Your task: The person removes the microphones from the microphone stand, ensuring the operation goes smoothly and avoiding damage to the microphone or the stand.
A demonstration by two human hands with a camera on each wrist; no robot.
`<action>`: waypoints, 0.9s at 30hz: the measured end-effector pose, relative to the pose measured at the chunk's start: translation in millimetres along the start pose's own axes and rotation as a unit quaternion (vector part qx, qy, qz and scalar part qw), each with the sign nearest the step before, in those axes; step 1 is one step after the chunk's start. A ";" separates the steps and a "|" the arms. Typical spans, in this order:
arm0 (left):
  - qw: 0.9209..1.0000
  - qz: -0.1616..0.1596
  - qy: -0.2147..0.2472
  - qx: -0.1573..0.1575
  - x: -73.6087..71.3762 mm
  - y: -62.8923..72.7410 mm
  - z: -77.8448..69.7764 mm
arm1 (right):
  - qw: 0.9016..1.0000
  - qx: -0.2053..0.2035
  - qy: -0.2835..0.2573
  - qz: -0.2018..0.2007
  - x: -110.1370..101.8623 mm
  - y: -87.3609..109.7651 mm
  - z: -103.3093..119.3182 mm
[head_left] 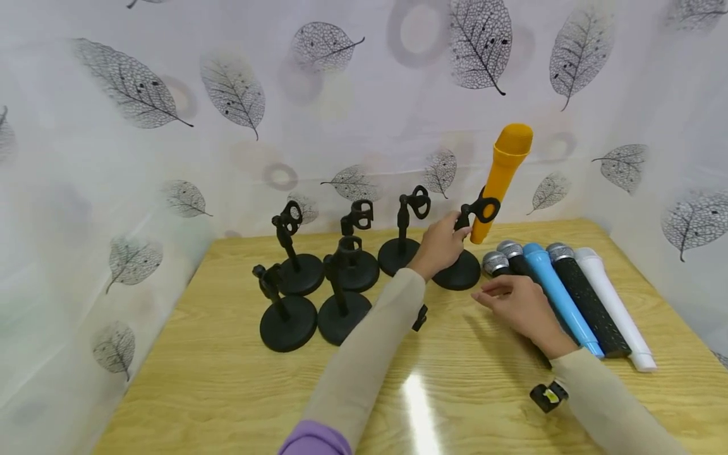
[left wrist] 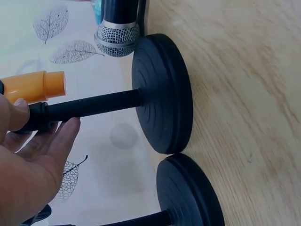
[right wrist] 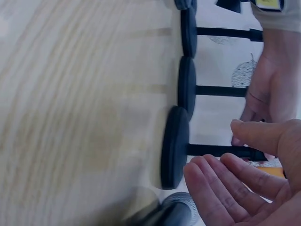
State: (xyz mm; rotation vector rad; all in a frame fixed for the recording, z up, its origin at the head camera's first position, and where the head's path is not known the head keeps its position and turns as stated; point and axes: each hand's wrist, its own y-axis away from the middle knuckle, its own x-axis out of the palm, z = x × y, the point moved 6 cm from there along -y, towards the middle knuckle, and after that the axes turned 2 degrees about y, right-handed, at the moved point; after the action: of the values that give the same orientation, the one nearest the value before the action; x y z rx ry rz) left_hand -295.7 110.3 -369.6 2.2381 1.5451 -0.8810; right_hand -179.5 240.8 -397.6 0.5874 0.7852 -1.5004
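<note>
With thumb and fingers, my left hand grips the upper pole of a black desktop microphone stand at the right end of the stands. An orange microphone sits tilted in that stand's ring clip, its head up and to the right. In the left wrist view the lower end of the orange microphone shows beside the pole, above the thumb. My right hand hovers over the near-left side of the row of microphones, holding nothing. In the right wrist view, its fingers are loosely extended, close to the gripped stand.
Several black stands with vacant clips, among them one at front left, stand left of my left arm. On the right, several microphones lie side by side, including a light blue one, a speckled black one and a white one. A leaf-patterned curtain hangs behind.
</note>
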 end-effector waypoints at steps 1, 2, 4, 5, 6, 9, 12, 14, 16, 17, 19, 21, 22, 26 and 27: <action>1.000 0.003 -0.006 0.003 -0.3 2.4 -0.2 | 1.000 -0.002 -0.004 -0.002 -2.0 0.2 1.3; 1.000 0.007 -0.007 0.006 -0.5 4.7 -0.2 | 1.000 -0.003 -0.011 -0.003 -4.1 0.5 2.7; 1.000 0.013 -0.013 0.012 -1.3 9.3 -0.3 | 1.000 -0.005 -0.026 -0.004 -8.2 1.3 5.1; 1.000 0.015 -0.016 0.018 -2.0 11.5 -0.6 | 0.999 -0.005 -0.031 -0.003 -10.4 1.7 6.3; 0.999 0.017 -0.017 0.023 -2.6 13.6 -0.8 | 0.999 -0.002 -0.035 -0.001 -12.7 2.2 7.3; 0.999 0.023 -0.019 0.036 -5.1 20.1 -1.1 | 0.999 0.004 -0.039 0.003 -19.9 3.5 10.2; 0.998 0.032 -0.020 0.049 -8.1 27.7 -0.9 | 1.000 0.005 -0.030 0.001 -27.7 4.8 13.5; 0.998 0.039 -0.018 0.055 -10.1 33.5 -0.1 | 1.000 0.003 -0.024 -0.003 -32.6 5.8 15.6; 0.997 0.043 -0.018 0.062 -13.0 40.1 0.8 | 1.000 0.000 -0.022 -0.007 -36.8 6.7 17.5; 0.997 0.045 -0.020 0.064 -14.5 43.4 1.4 | 1.000 -0.001 -0.023 -0.008 -38.5 7.1 18.3; 0.997 0.045 -0.020 0.067 -18.0 49.7 3.0 | 1.000 -0.004 -0.021 -0.015 -42.3 7.5 20.3; 0.996 0.044 -0.022 0.071 -21.8 56.2 4.6 | 0.999 -0.007 -0.027 -0.017 -44.8 7.3 21.9; 0.996 0.043 -0.024 0.072 -23.4 59.3 5.5 | 0.999 -0.007 -0.028 -0.017 -45.7 7.2 22.5; 0.996 0.041 -0.032 0.079 -29.2 71.2 9.3 | 0.999 -0.005 -0.029 -0.016 -49.1 6.1 25.3; 0.995 0.041 -0.032 0.079 -30.5 74.2 10.2 | 0.999 -0.007 -0.027 -0.016 -49.9 5.9 26.3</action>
State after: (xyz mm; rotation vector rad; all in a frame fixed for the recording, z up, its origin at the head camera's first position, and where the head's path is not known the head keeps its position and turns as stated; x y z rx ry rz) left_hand -238.3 53.3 -366.5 2.3382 1.3881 -1.0744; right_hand -166.7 252.7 -343.6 0.5243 0.7651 -1.5334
